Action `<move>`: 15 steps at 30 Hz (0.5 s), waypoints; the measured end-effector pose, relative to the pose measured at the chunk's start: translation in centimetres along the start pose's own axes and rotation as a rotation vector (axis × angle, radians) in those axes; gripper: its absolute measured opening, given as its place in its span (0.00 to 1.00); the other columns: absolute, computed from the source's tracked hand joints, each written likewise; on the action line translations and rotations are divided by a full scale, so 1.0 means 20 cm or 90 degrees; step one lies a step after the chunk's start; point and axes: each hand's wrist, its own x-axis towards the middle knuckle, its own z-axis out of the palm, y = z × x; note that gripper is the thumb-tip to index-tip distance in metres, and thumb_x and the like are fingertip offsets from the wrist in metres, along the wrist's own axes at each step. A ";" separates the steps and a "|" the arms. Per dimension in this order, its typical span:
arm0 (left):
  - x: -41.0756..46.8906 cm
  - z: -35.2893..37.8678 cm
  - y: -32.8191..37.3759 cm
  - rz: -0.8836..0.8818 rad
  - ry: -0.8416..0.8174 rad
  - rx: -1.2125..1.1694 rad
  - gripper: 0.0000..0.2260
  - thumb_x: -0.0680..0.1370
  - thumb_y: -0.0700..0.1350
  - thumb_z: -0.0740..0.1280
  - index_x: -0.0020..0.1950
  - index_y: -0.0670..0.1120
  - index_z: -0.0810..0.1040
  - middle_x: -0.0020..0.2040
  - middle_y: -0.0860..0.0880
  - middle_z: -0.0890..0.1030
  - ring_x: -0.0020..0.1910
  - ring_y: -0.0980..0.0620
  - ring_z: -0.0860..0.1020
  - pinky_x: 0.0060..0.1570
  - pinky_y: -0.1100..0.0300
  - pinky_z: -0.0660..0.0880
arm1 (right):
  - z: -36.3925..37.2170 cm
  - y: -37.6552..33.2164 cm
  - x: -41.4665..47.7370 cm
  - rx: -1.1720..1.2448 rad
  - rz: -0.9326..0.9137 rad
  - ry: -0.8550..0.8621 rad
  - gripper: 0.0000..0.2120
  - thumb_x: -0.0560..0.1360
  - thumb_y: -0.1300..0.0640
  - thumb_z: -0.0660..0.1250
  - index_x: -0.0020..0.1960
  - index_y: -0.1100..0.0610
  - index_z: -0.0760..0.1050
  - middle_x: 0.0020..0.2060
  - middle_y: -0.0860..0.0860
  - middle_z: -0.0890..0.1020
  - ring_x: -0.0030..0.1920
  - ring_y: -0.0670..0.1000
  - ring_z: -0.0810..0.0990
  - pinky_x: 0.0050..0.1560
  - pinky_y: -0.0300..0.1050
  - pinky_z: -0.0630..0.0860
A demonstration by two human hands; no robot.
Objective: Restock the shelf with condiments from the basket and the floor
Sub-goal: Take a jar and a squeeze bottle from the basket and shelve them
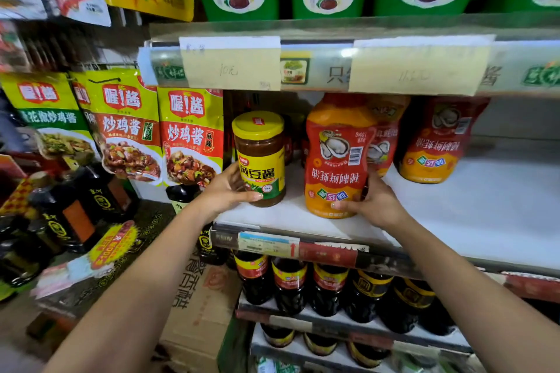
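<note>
**On the shelf's front edge: jar and bottle both held**

On the white shelf point(454, 206), the left hand point(225, 191) curls its fingers point(248, 196) round an upright yellow-lidded jar point(260, 154). The right hand point(372, 200) grips the orange bottle point(336, 160) just beside it, also upright. Bare shelf lies to the right.

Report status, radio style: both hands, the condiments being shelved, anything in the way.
Left hand grips yellow-lidded jar at front of shelf. Right hand holds orange bottle, standing on shelf. Similar bottles behind right; nothing blocking.
</note>
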 end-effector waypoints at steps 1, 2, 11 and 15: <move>-0.03 0.00 0.00 -0.003 0.015 -0.012 0.40 0.67 0.31 0.72 0.73 0.44 0.56 0.71 0.44 0.67 0.69 0.47 0.68 0.67 0.53 0.65 | 0.00 0.00 0.00 -0.004 -0.005 -0.004 0.43 0.62 0.57 0.77 0.70 0.53 0.58 0.61 0.52 0.76 0.60 0.53 0.75 0.58 0.44 0.71; -0.06 -0.01 0.01 -0.002 0.036 -0.022 0.41 0.67 0.31 0.71 0.74 0.45 0.54 0.72 0.44 0.65 0.69 0.46 0.67 0.66 0.51 0.66 | 0.01 -0.01 0.00 -0.014 -0.002 -0.005 0.43 0.62 0.57 0.77 0.70 0.53 0.58 0.62 0.52 0.75 0.61 0.54 0.75 0.58 0.44 0.71; -0.75 -0.16 -0.06 0.000 0.231 0.076 0.26 0.70 0.30 0.68 0.65 0.45 0.67 0.57 0.51 0.75 0.50 0.58 0.79 0.53 0.63 0.77 | 0.01 -0.03 -0.10 0.033 -0.045 0.095 0.39 0.63 0.51 0.76 0.68 0.51 0.60 0.65 0.54 0.73 0.64 0.56 0.72 0.63 0.48 0.68; -1.27 -0.30 -0.20 -0.063 0.357 0.084 0.17 0.70 0.30 0.67 0.54 0.48 0.75 0.48 0.53 0.82 0.45 0.59 0.80 0.48 0.70 0.76 | 0.15 -0.07 -0.40 0.069 -0.206 0.210 0.19 0.69 0.42 0.68 0.57 0.36 0.66 0.62 0.53 0.74 0.60 0.45 0.70 0.63 0.48 0.69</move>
